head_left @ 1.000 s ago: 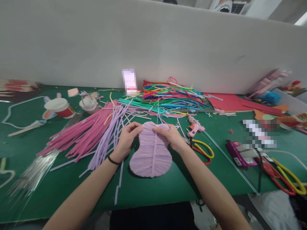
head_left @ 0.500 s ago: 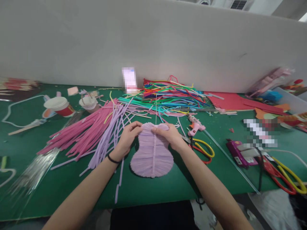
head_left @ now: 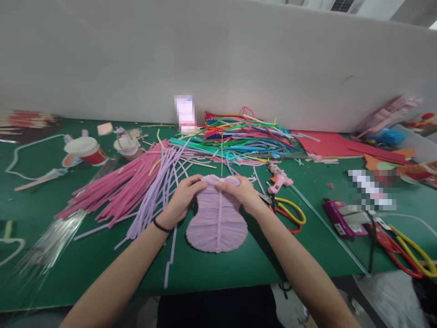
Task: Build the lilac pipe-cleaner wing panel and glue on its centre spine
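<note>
In the head view, the lilac piece [head_left: 201, 232] is front and centre over the desk [head_left: 259, 269], its wide lobe toward the person and its narrower end up between the two hands. Whether the lobe rests on the desk or hangs just above it, I cannot tell.

The left hand [head_left: 182, 196] has its grip closed on the upper left edge, thumb on top. The right hand [head_left: 248, 195] grips the upper right, its thumb lying by the top of the rib [head_left: 219, 218] that runs down the middle. A thin wire [head_left: 222, 157] stands out past that end.

To handle this well, I would press evenly with both thumbs, close to the rib, so neither side is pulled out of line. A light pinch should suit the fuzzy pleats; squeezing hard would probably flatten them. The right thumb seems well placed to steady the wire's base, and holding the wire in line with the rib should stop the end twisting.

Mind the right side: the glue gun [head_left: 280, 181] and scissors [head_left: 290, 210] lie near that hand, so small wrist turns look safest. On the left, purple stems [head_left: 150, 209] lie close to the wrist and could snag.
</note>
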Demonstrator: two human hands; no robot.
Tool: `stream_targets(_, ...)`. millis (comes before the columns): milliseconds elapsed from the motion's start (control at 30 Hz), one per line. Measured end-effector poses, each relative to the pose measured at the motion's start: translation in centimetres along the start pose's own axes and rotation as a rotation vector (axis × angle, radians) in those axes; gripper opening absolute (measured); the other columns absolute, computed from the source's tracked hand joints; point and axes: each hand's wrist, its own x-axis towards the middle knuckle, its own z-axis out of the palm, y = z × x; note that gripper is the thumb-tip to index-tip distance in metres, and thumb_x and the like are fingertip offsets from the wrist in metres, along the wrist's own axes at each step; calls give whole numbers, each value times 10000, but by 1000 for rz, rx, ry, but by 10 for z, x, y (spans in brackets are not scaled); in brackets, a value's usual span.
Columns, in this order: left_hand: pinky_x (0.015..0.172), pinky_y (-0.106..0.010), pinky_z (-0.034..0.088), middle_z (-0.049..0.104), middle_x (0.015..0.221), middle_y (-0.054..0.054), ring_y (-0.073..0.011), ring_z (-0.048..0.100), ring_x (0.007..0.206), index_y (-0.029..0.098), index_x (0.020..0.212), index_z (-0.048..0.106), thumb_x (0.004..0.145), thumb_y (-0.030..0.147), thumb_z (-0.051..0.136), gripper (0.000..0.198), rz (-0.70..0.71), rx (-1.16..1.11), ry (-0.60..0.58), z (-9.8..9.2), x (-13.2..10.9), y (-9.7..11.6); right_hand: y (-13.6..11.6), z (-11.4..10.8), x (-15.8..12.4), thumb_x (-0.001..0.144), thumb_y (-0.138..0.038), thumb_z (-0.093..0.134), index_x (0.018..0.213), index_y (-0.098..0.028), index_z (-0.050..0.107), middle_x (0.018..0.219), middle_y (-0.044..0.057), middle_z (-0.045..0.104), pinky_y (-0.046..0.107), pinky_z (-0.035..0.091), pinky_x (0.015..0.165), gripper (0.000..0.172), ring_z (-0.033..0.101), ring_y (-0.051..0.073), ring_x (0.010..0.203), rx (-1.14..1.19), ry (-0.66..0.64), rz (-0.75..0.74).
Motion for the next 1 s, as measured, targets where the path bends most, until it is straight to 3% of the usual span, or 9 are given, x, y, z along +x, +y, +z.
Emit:
stream_targets(200,687,-264,443,728,836,-26,-170,615,739,168,853,747,691,349,766,243,-26,124,-49,-1,0,-2,1,1,1,623,-491,802,687,-180,647,611,-34,566,241,342,531,354,454,98,545,4,-15,12)
stream_targets(600,667,-233,425,686,796,14,-132,585,713,186,842,704,681,311,780,217,-8,57,-37,1,-2,0,0,0,0,618,-527,798,716,-165,651,625,-39,573,237,331,542,403,464,99,563,24,-31,52)
stream_targets(833,631,-227,395,619,693,23,-113,523,646,171,716,665,704,384,777,241,114,121,68,-7,3,-3,1,-2,1,640,-545,778,715,-162,663,610,-37,569,244,323,550,407,462,99,556,23,-16,23)
stream_targets(1000,699,-243,429,675,795,-8,-141,575,734,177,795,705,742,452,742,283,128,137,81,-7,4,-6,4,-3,3,622,-593,761,714,-176,672,608,-28,593,261,336,565,436,482,114,552,23,5,18)
